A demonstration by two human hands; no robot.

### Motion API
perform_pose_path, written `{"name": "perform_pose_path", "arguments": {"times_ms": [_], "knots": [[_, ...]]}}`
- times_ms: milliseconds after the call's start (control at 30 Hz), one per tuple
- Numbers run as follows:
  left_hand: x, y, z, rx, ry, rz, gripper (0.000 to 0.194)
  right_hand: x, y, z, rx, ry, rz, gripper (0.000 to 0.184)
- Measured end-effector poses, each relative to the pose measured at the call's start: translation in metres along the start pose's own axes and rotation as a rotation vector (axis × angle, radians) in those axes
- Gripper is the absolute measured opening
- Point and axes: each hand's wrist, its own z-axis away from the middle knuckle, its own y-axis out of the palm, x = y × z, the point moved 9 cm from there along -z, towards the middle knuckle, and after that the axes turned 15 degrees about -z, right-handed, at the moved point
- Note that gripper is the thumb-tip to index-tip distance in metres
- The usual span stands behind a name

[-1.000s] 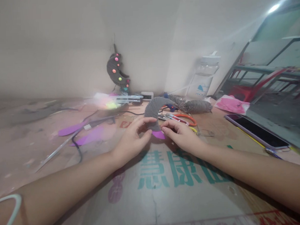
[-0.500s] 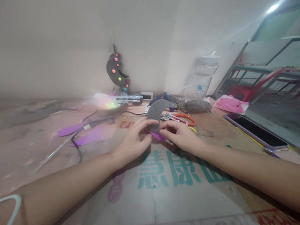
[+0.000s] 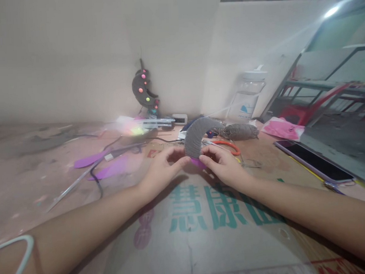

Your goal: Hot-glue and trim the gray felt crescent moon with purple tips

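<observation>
In the head view, the left hand and right hand clasp opposite sides of the lower end of a grey crescent, above printed cardboard. A purple piece shows beneath it; an orange handle lies just behind the right hand.

The fingers partly hide the purple piece.

two hands show at centre; of two crescents, the grey crescent is at centre, the dotted crescent upper middle; two purple strips left, one phone right.
</observation>
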Motion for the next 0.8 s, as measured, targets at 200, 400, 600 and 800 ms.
{"name": "perform_pose_path", "arguments": {"times_ms": [200, 400, 600, 800], "knots": [[-0.003, -0.005, 0.000, -0.027, -0.020, -0.074, 0.024, -0.002, 0.001, 0.000, 0.011, -0.006, 0.063, 0.013], [-0.002, 0.000, -0.001, 0.013, 0.022, 0.012, 0.031, -0.005, 0.000, 0.001, 0.003, 0.047, 0.008, 0.017], [-0.004, 0.001, 0.001, -0.018, 0.075, 0.114, 0.060, -0.005, 0.001, 0.001, 0.002, 0.055, 0.010, 0.018], [-0.004, 0.006, 0.004, 0.021, 0.059, 0.006, 0.040, -0.005, 0.006, 0.001, 0.056, 0.023, 0.084, 0.018]]}}
